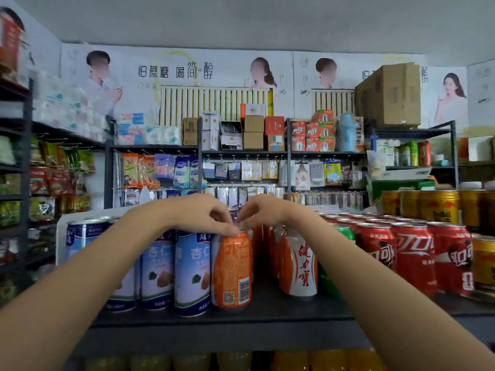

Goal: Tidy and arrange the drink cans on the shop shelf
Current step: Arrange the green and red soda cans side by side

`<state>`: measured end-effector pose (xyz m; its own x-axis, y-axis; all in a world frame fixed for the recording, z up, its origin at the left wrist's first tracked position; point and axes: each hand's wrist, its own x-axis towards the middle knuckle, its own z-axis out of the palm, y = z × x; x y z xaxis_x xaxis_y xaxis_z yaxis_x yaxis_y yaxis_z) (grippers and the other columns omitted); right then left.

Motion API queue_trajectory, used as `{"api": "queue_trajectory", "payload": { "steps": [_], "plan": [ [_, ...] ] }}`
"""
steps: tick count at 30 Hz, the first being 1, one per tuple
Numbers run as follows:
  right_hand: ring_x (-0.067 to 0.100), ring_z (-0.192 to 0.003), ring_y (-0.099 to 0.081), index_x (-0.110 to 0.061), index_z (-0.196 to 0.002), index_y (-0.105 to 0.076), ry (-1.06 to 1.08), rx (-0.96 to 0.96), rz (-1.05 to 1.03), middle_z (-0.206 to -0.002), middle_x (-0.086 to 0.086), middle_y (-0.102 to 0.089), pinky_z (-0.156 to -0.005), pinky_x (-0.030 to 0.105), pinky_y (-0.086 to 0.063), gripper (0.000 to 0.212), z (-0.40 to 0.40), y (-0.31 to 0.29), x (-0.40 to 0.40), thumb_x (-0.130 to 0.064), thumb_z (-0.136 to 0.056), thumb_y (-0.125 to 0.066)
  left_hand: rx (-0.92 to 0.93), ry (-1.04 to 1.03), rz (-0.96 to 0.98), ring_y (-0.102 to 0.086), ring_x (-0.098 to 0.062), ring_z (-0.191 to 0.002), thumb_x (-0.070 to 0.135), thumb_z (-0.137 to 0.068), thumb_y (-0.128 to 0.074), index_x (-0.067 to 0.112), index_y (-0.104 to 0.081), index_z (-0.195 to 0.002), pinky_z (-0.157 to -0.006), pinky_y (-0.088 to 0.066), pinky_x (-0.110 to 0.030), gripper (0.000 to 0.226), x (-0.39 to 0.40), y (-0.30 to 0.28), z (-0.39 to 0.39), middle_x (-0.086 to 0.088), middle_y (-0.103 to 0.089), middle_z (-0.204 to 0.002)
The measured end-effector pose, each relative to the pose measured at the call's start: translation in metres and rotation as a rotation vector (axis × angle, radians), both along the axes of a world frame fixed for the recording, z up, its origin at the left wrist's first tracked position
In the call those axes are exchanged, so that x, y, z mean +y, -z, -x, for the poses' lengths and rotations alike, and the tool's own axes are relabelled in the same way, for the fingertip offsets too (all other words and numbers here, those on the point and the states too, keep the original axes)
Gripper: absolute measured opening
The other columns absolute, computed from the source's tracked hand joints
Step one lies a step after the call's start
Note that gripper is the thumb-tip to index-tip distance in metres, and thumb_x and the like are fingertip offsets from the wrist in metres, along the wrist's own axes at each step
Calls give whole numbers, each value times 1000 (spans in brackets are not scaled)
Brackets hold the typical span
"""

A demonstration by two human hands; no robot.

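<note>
Both forearms reached in from the lower corners over the dark shelf. At centre frame the left hand and right hand met over the orange can, which stood upright at the shelf's front edge; the fingers of each were curled narrow, pinching its rim. Blue cans touched it on the left. An orange-and-white can stood apart to the right, then red cans. Gold cans sat farther back, upper right.
</note>
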<state>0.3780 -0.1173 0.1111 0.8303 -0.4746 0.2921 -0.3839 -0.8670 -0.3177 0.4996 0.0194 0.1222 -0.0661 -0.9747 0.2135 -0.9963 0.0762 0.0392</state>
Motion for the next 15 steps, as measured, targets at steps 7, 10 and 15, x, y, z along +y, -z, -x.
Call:
{"api": "queue_trajectory", "payload": {
  "steps": [7, 10, 15],
  "plan": [
    [22, -105, -56, -11, -112, -64, 51, -73, -105, -122, 7, -59, -92, 35, -48, 25, -16, -18, -26, -23, -91, -58, 107, 57, 56, -63, -18, -88, 67, -78, -48, 24, -70, -87, -86, -48, -29, 49, -10, 1, -12, -6, -67, -91],
    [24, -109, -55, -16, -110, -65, 152, 109, 84, -122, 4, -58, -94, 40, -48, 25, -34, -17, -37, -21, -86, -64, 127, 7, 163, -58, -18, -69, 56, -87, -45, 28, -71, -86, -74, -46, -31, 38, -21, -4, -15, -3, -62, -75],
    [13, -81, -57, -18, -110, -65, 171, 242, 117, -106, 1, -62, -72, 25, -47, 24, -48, -16, -50, -21, -87, -62, 23, -37, -42, -58, -7, -88, 22, -88, -60, 14, -69, -103, -88, -46, -27, 19, -44, -9, -13, 6, -67, -97]
  ]
}}
